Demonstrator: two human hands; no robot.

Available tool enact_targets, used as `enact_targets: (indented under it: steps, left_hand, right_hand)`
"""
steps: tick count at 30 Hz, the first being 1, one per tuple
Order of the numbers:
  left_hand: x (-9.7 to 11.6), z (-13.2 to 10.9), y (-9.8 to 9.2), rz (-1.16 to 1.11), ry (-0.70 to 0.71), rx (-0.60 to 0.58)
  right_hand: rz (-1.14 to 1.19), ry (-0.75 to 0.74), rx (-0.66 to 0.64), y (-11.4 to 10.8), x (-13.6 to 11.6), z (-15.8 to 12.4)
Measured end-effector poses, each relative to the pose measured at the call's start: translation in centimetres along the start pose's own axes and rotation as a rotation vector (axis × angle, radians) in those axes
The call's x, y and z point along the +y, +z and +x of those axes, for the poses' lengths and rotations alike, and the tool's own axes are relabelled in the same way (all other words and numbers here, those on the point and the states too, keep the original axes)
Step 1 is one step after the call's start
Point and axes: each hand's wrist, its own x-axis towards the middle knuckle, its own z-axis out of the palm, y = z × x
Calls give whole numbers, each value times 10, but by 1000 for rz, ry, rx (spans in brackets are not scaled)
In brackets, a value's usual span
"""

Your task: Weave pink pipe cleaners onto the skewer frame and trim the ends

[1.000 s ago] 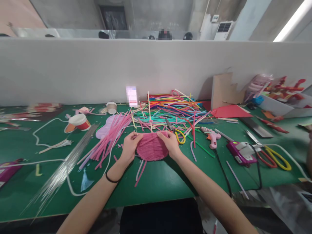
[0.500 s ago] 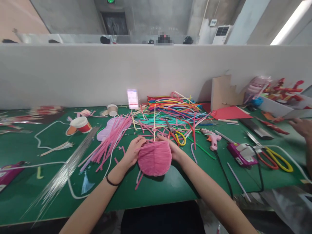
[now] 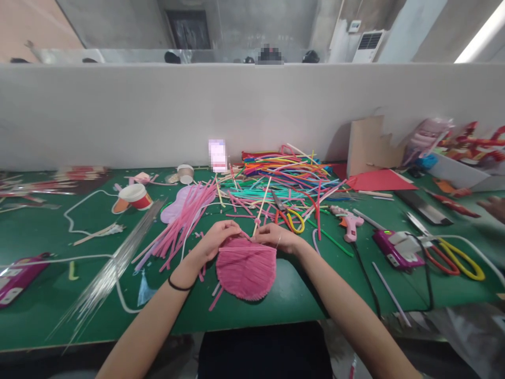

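Note:
A rounded pink fan-shaped piece [image 3: 246, 271], covered in rows of fuzzy pipe cleaners, lies in front of me with its straight edge away from me. At that edge my left hand [image 3: 221, 239] is closed, pinching a pink pipe cleaner [image 3: 245, 235]. My right hand [image 3: 276, 236] is closed at the same edge, its fingertips beside the foot of a pale wooden stick [image 3: 262, 202]. They seem to pinch the pipe cleaner's other end, partly hidden. The stick leans to the right and has a pink wrap low on it.
Loose pink pipe cleaners [image 3: 183, 226] lie at left, with silvery wires [image 3: 114, 263] and a paper cup [image 3: 136, 197]. Yellow-handled scissors [image 3: 295, 221], a pink glue gun [image 3: 350, 226] and a purple power strip [image 3: 394, 250] are at right. A co-worker's hand [image 3: 493, 208] shows at the right edge.
The pink piece has come lower and closer to me. Both hands now meet nearer its top edge, with the right hand's fingers in view. The stick has tilted from upright to the right.

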Motion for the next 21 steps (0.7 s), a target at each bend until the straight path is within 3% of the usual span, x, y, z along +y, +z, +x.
enact_targets:
  steps: [14, 18, 21]
  left_hand:
    - [-6, 3, -3, -60, 33, 59]
    - [-5, 6, -10, -164, 50, 163]
    - [-3, 8, -16, -223, -12, 163]
  right_hand:
    - [-19, -92, 312, 5, 3, 6]
    - [206, -168, 421, 4, 1, 10]
    - [427, -307, 538, 7, -4, 11]
